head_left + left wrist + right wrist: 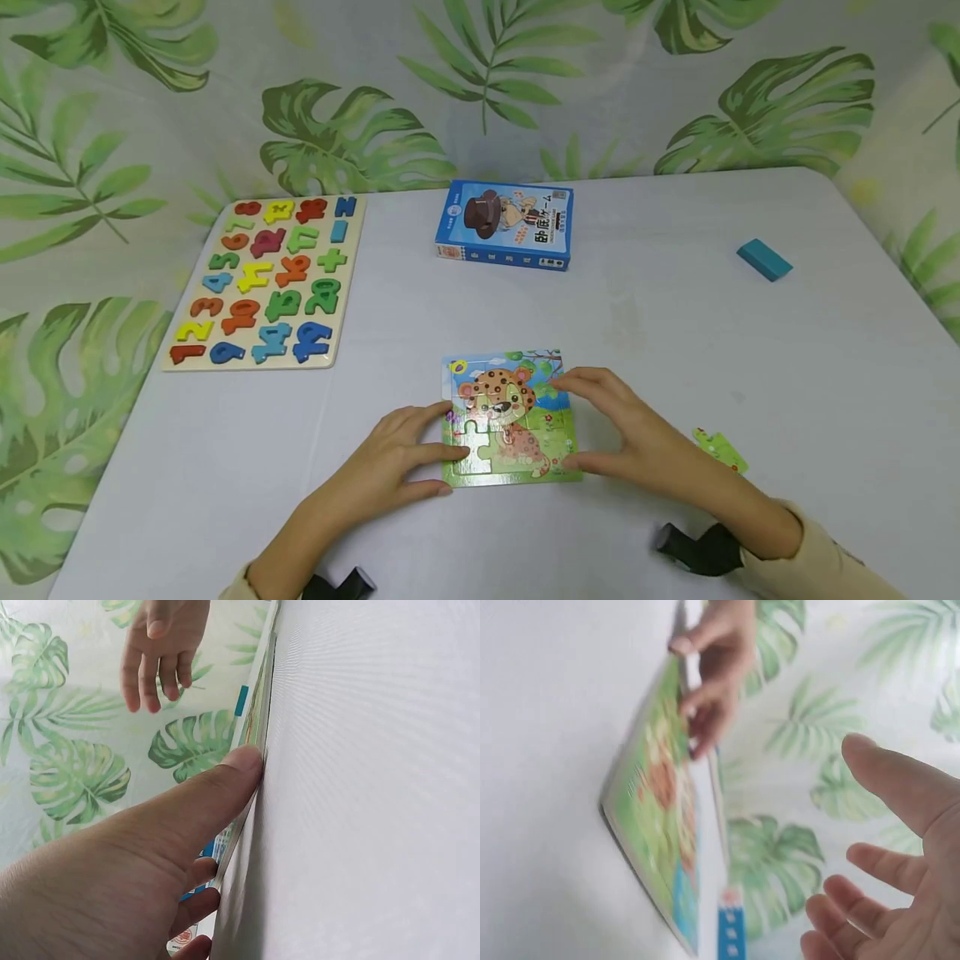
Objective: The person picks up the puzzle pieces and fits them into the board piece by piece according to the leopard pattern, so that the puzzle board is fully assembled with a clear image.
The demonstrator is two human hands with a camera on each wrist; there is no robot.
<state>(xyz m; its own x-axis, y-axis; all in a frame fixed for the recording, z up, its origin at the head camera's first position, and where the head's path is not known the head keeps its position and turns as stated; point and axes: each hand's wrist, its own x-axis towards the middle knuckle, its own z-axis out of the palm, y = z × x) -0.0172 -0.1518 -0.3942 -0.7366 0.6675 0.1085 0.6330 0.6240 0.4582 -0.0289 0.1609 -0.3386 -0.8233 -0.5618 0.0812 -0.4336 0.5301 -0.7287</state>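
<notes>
A square jigsaw puzzle with a spotted leopard cub lies on the table. Its lower left shows a pale, piece-shaped gap. My left hand rests at the puzzle's left side, one fingertip over the gap and the thumb by the lower left corner. In the left wrist view, the left thumb touches the puzzle's edge. Fingers spread, my right hand hovers beside the right edge; the right wrist view shows it apart from the board. A loose green puzzle piece lies beyond the right forearm, partly covered by it.
A wooden number board with coloured numerals lies at the back left. Behind the puzzle sits a blue game box. A teal block is at the back right. Leaf-patterned cloth hangs behind the white table.
</notes>
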